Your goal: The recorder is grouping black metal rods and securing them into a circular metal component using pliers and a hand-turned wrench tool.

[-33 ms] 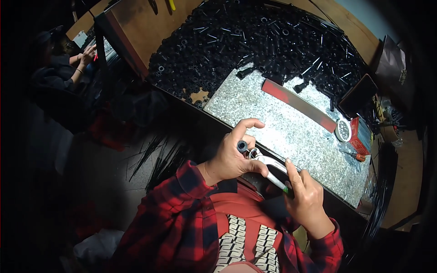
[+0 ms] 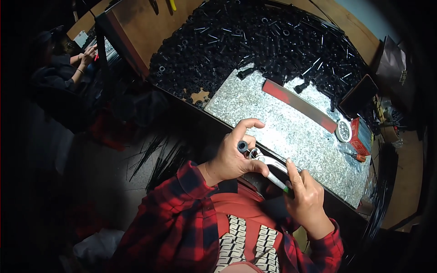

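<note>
In front of my body, over the near edge of the worktop, my left hand (image 2: 229, 157) grips a black tubular part (image 2: 242, 146), its round open end facing up. The index finger curls above it, and the thumb stretches along the silver pliers (image 2: 272, 163). Wrapped around the pliers' handles is my right hand (image 2: 304, 193), its index finger extended along the upper handle. A bit of green shows beside that grip. The pliers' jaw end meets the black part near my left palm; exactly how they touch is hard to make out.
A speckled board (image 2: 241, 98) lies ahead, bearing a red-and-black strip (image 2: 298, 105). A heap of black parts (image 2: 218, 43) rises behind it. A white cup (image 2: 343, 131), red box (image 2: 361, 136) and screwdriver (image 2: 359, 158) stand right. Another person's hands (image 2: 86, 57) work far left.
</note>
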Demonstrator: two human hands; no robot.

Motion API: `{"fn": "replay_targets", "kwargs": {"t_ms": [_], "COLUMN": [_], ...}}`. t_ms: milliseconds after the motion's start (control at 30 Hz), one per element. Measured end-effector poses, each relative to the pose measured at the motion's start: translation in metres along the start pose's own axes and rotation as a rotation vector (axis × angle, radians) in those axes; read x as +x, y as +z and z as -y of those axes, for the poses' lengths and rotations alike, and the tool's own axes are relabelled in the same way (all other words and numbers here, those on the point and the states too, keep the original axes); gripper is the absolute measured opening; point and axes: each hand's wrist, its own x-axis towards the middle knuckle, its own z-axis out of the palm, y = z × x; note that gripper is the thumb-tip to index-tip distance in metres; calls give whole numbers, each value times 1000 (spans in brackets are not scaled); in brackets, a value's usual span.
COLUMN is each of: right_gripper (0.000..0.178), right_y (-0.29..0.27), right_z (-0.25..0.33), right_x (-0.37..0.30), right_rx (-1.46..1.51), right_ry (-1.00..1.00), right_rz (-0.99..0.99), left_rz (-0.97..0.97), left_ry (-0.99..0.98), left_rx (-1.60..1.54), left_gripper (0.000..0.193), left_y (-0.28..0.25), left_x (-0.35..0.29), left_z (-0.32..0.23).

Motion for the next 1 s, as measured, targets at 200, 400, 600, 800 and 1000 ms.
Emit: {"fn": "replay_targets", "kwargs": {"t_ms": [200, 400, 600, 800, 1000], "right_gripper": [66, 59, 49, 74, 70], "right_y": [-1, 11, 2, -10, -14], "right_z": [-2, -11, -7, -2, 2], "right_x": [5, -14, -12, -12, 7], "right_rx": [-192, -292, -302, -183, -129], "right_ry": [-58, -43, 51, -3, -37], "right_rz": [-43, -15, 74, 75, 75], "left_rz": [-74, -77, -97, -90, -53], "left_ry": [25, 34, 99, 144, 30], "left_rx": [27, 59, -6, -10, -4], "left_gripper": [96, 89, 87, 88, 93], "left_y": [4, 10, 16, 18, 3], "left_x": [-7, -13, -8, -5, -7], "left_z": [4, -4, -2, -1, -3]}}
